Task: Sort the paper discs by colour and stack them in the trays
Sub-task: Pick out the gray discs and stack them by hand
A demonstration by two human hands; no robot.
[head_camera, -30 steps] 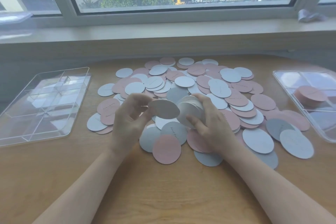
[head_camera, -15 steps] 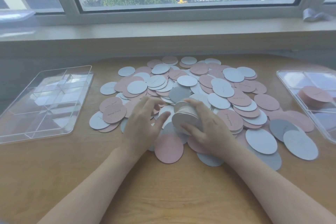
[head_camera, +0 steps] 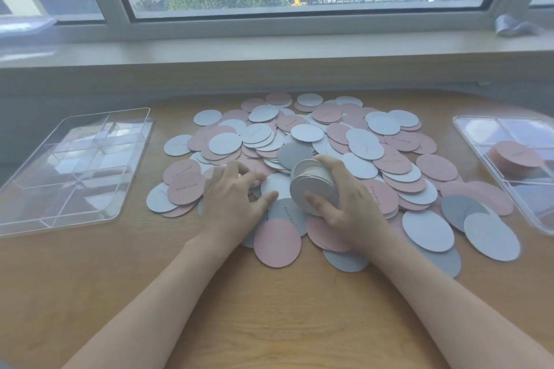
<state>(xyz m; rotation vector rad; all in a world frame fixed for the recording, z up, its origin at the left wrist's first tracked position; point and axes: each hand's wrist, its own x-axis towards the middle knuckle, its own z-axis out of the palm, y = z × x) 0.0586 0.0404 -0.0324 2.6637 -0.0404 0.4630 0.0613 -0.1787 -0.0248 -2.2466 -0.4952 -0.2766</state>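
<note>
A heap of pink and white paper discs (head_camera: 386, 159) covers the middle of the wooden table. My right hand (head_camera: 350, 207) grips a stack of white discs (head_camera: 313, 186), held on edge just above the heap. My left hand (head_camera: 233, 198) lies on the heap beside it, fingers curved, its fingertips on a white disc (head_camera: 274, 186) lying flat. A clear divided tray (head_camera: 69, 168) stands at the left with nothing in it. A second clear tray (head_camera: 479, 141) at the right holds a stack of pink discs (head_camera: 517, 156).
A window sill (head_camera: 269, 48) runs along the far side of the table. A crumpled bit of plastic (head_camera: 509, 25) lies on the sill at the right. Bare table (head_camera: 269, 308) lies between my forearms.
My left hand put the white disc it held onto the stack, then dropped to the heap and moved slightly left. My right hand kept hold of the stack.
</note>
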